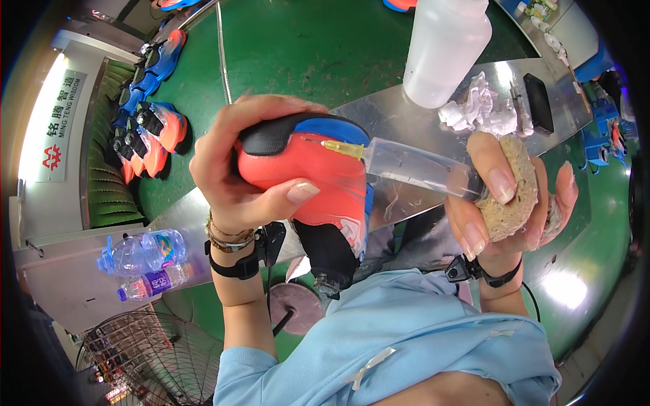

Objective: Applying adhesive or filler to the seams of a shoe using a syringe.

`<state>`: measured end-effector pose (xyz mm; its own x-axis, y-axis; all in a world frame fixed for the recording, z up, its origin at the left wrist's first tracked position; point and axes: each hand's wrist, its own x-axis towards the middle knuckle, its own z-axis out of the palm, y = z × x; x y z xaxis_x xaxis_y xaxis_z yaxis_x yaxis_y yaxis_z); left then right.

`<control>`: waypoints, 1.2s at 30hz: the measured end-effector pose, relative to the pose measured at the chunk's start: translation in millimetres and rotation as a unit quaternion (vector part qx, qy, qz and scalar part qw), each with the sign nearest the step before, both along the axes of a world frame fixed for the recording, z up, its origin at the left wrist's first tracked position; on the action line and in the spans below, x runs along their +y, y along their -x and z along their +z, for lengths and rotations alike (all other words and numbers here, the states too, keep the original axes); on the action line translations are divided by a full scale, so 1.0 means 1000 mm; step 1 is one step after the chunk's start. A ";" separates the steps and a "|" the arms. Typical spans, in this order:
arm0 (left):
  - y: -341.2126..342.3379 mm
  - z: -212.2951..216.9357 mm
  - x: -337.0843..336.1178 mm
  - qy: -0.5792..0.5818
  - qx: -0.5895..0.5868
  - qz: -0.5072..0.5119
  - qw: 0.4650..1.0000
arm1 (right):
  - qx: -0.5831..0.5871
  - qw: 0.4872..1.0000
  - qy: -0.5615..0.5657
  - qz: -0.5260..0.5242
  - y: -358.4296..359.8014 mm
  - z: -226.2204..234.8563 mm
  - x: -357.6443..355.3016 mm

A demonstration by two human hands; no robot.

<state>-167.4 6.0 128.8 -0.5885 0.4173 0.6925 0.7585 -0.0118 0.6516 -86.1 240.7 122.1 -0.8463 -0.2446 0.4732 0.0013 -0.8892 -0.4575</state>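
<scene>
My left hand grips a red, blue and black shoe held up in front of me, thumb across its red side. My right hand holds a clear syringe with a yellow tip that touches the shoe's upper edge near the blue part. The same hand also clamps a rough tan sponge block between fingers and palm. Both wrists wear black straps.
A green worktable carries a metal plate, a white plastic bottle, crumpled white tissue and a dark flat object. Several matching shoes lie on a conveyor at left. Two water bottles and a fan sit lower left.
</scene>
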 end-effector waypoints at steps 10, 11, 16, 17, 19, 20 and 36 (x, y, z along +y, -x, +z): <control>0.025 0.000 -0.003 0.103 0.060 -0.017 0.993 | -0.047 0.992 -0.067 -0.096 0.005 0.000 -0.005; 0.027 -0.001 -0.003 0.101 0.071 -0.017 0.992 | -0.050 0.991 -0.073 -0.104 0.005 -0.002 -0.006; 0.038 -0.006 0.001 0.016 0.081 -0.077 0.994 | -0.038 0.991 -0.064 -0.114 0.005 -0.017 0.003; 0.040 -0.007 -0.001 0.021 0.082 -0.076 0.993 | -0.018 0.994 -0.041 -0.096 0.006 -0.025 0.006; 0.043 -0.008 -0.005 0.030 0.085 -0.076 0.993 | -0.026 0.995 -0.032 -0.091 0.007 -0.033 0.005; 0.044 -0.009 -0.008 0.039 0.087 -0.067 0.993 | -0.033 0.995 -0.028 -0.086 0.008 -0.037 0.004; 0.051 -0.018 -0.024 0.061 0.083 0.026 0.994 | -0.094 0.990 -0.068 -0.076 0.004 -0.078 -0.006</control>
